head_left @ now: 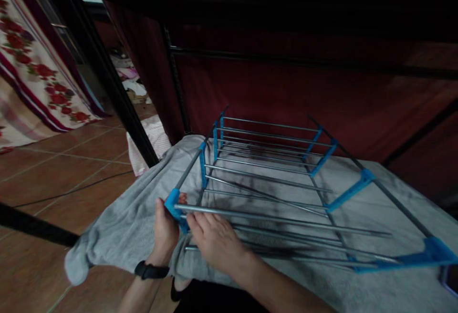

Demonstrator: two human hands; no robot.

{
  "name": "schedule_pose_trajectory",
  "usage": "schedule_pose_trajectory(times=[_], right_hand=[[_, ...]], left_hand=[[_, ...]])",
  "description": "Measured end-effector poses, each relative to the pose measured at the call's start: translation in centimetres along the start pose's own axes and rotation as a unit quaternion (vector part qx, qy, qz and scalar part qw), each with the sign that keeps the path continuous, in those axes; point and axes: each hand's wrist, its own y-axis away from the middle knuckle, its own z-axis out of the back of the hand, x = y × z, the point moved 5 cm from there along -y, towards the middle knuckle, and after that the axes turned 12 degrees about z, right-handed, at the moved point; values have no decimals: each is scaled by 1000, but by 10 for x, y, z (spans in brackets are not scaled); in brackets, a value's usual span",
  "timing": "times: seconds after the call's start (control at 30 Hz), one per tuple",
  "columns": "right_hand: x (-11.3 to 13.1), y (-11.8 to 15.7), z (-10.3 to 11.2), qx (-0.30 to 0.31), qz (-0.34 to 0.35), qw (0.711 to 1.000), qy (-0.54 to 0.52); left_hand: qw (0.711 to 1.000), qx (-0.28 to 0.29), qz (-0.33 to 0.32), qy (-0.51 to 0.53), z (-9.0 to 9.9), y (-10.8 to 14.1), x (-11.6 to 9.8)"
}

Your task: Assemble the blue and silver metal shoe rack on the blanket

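Note:
A rack of metal rods with blue plastic joints (350,193) lies on a grey blanket (132,222). My left hand (166,229), with a black band on its wrist, is wrapped round the blue corner joint (173,204) at the rack's near left. Just right of it, my right hand (214,239) closes over the left end of a metal rod (272,217) beside that joint; its fingertips are partly hidden. Several rods have right ends lying loose, short of the blue joints on the right side.
A black metal post (110,79) stands at the left, and a dark frame runs overhead. Behind the rack hangs a dark red curtain (250,84). A floral cloth (43,69) hangs at far left above a tiled floor (89,151).

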Motion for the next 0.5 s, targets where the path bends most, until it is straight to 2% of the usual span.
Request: schedule_pose_trajectory(times=[0.07,0.1,0.13,0.2,0.3,0.4,0.5], right_hand=[[18,39,-10,-19,57,998,-13],[23,64,-19,-12,57,998,-29],[23,92,-29,-13,22,999,-40],[13,152,-46,-43,-101,993,-33],[-9,227,-70,-40,-223,973,-50],[-28,265,-82,-38,-268,962,-42],[-35,275,-87,-52,-263,963,-10]], left_hand=[[995,-36,-50,-78,22,0,3],[989,-45,-64,-129,34,1,8],[980,-46,-68,-180,45,3,15],[961,-29,-65,-266,63,9,34],[928,7,-87,-361,76,24,60],[874,56,-138,-463,72,36,74],[776,66,-196,-596,70,40,74]])
